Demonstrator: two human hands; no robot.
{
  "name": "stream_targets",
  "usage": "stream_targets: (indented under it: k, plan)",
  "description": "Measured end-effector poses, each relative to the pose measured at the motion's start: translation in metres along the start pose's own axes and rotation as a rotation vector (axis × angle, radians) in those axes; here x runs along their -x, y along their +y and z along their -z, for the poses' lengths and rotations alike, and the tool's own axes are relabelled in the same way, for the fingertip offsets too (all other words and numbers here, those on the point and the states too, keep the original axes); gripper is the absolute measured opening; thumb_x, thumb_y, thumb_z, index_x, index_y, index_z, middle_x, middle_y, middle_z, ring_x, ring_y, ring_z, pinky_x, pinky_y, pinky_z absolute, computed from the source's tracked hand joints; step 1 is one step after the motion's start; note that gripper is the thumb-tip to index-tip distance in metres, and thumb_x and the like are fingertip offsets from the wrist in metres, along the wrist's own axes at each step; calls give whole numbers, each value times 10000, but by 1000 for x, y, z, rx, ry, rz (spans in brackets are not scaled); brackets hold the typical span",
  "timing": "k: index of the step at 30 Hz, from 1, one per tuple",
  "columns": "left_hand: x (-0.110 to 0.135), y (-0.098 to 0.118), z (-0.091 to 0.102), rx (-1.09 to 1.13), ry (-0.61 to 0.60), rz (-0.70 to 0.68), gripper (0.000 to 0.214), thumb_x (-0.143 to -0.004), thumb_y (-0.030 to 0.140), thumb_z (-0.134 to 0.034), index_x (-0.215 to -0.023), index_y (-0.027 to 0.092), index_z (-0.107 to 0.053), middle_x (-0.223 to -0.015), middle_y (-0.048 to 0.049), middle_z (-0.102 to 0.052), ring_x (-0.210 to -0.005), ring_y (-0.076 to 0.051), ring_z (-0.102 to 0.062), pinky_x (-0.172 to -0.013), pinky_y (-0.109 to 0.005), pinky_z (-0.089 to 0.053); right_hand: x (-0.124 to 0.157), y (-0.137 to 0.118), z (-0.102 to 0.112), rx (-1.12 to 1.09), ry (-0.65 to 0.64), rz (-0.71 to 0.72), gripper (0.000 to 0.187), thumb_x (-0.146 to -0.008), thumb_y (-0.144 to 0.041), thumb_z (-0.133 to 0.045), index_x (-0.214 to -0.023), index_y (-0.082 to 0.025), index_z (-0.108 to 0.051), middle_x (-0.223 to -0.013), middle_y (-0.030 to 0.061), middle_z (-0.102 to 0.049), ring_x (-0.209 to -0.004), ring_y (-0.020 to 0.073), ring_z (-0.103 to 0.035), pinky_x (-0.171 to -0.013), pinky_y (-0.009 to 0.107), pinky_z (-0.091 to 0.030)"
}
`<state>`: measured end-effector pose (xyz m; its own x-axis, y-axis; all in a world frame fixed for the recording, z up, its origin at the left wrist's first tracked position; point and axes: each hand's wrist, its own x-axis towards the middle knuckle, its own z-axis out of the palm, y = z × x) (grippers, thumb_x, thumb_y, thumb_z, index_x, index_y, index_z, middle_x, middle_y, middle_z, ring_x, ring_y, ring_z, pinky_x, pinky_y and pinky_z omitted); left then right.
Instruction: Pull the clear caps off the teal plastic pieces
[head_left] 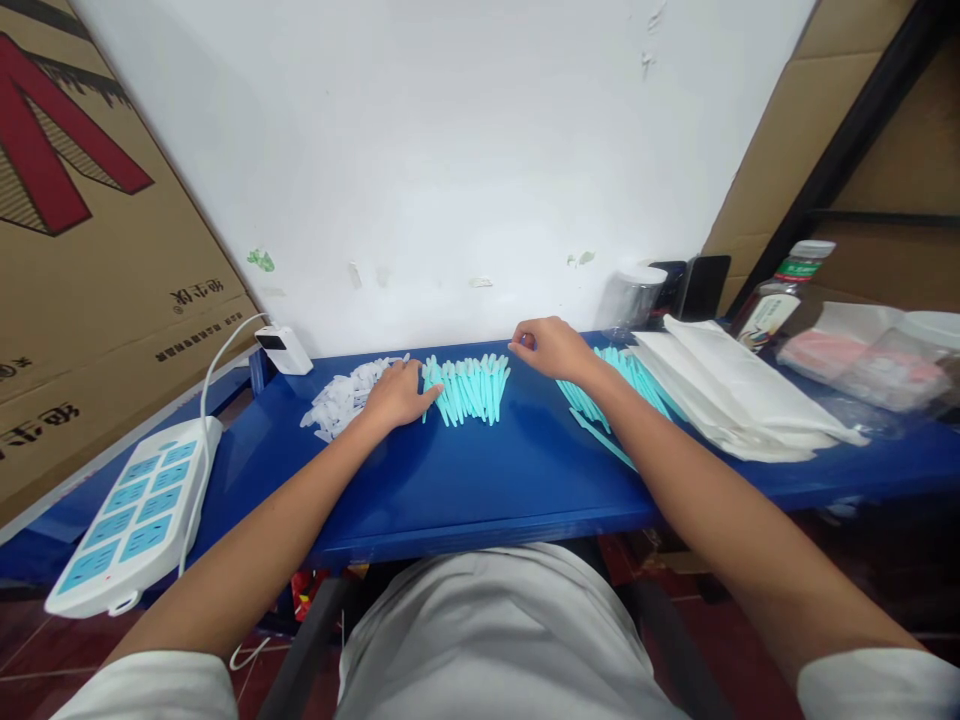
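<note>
A row of teal plastic sticks (471, 388) lies side by side on the blue table (480, 480). My left hand (397, 395) rests flat at the row's left end, fingers stretched out and touching the sticks. My right hand (550, 347) hovers at the row's far right end with its fingers curled and pinched; what they hold is too small to name. A second loose heap of teal sticks (611, 390) lies under my right forearm. A pile of small white plastic pieces (341, 398) sits left of my left hand.
A stack of white bags (731, 395) lies to the right, with jars (634, 295), a bottle (780, 290) and clear packets (885, 365) beyond. A white power strip (131, 515) and adapter (283, 348) sit at the left. Cardboard boxes (82, 250) flank the white wall.
</note>
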<state>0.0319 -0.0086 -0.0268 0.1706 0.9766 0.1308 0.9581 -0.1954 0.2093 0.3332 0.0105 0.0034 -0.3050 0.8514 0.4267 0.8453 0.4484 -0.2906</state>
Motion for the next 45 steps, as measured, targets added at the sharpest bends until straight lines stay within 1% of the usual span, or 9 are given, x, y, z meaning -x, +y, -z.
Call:
stream_targets:
  k: [4, 8, 13, 17, 21, 24, 28, 36, 45]
  plan:
    - [-1, -15, 10, 51, -251, -36, 1125, -691, 794, -718, -1571, 162, -413, -1702, -247, -245, -1570, -466, -205, -1203, -515, -295, 1, 7, 12, 39, -90, 3, 170, -933, -307, -670, -876, -169, -752, -836, 78, -739, -729, 186, -619, -629, 299, -371]
    - [-2, -27, 10, 171, -358, -142, 1331, -513, 777, -832, -1629, 235, -349, -1738, -178, -152, -1592, -421, -174, -1223, -450, -299, 1, 10, 18, 54, -121, -29, 206, -943, -319, -670, -823, -166, -738, -779, 84, -715, -682, 182, -600, -618, 309, -373]
    - [-2, -25, 3, 148, -388, -194, 1324, -644, 798, -753, -1689, 222, -178, -1747, -170, -39, -1608, -405, -63, -1251, -479, -243, 0, 12, 8, 60, -129, -13, 175, -931, -306, -687, -850, -165, -750, -858, 99, -736, -728, 187, -618, -650, 310, -392]
    - [-3, -21, -3, 125, -342, -230, 1350, -708, 853, -660, -1702, 214, -8, -1739, -151, 102, -1599, -423, 28, -1263, -564, -186, 0, 8, -1, 39, -159, 15, 176, -929, -303, -674, -863, -166, -763, -869, 92, -742, -720, 179, -619, -645, 298, -384]
    - [-12, -24, -14, 110, -276, -247, 1257, -826, 879, -474, -1682, 192, 138, -1715, -95, 234, -1594, -393, 121, -1281, -572, -155, 3, -6, -10, -34, -152, 81, 177, -934, -295, -655, -896, -157, -759, -853, 75, -739, -691, 157, -607, -620, 279, -354]
    - [-25, -27, -25, 119, -149, -241, 1152, -895, 856, -352, -1685, 160, 115, -1736, -109, 180, -1606, -367, 102, -1294, -552, -123, 8, -24, -20, -130, -149, 184, 149, -919, -296, -674, -930, -171, -755, -789, 35, -723, -678, 143, -602, -634, 266, -354]
    - [-43, -28, -37, 88, 1, -286, 1094, -923, 841, -295, -1689, 93, -66, -1755, -171, 20, -1621, -348, 19, -1305, -515, -106, 17, -48, -36, -249, -194, 390, 253, -850, -390, -778, -984, -177, -747, -850, 32, -719, -749, 160, -620, -674, 266, -385]
    - [-47, -27, -40, 77, -33, -275, 1064, -919, 847, -296, -1650, 76, -246, -1700, -228, -266, -1574, -397, -256, -1261, -517, -247, 24, -57, -47, -346, -238, 417, 284, -893, -415, -747, -1013, -158, -726, -952, 73, -714, -810, 191, -634, -717, 299, -443]
    - [-49, -28, -39, 111, -52, -267, 1120, -884, 844, -398, -1667, 74, -176, -1725, -233, -174, -1592, -381, -208, -1276, -487, -223, 23, -63, -52, -306, -252, 480, 408, -831, -436, -844, -1111, -167, -715, -954, 88, -618, -976, 265, -559, -791, 339, -439]
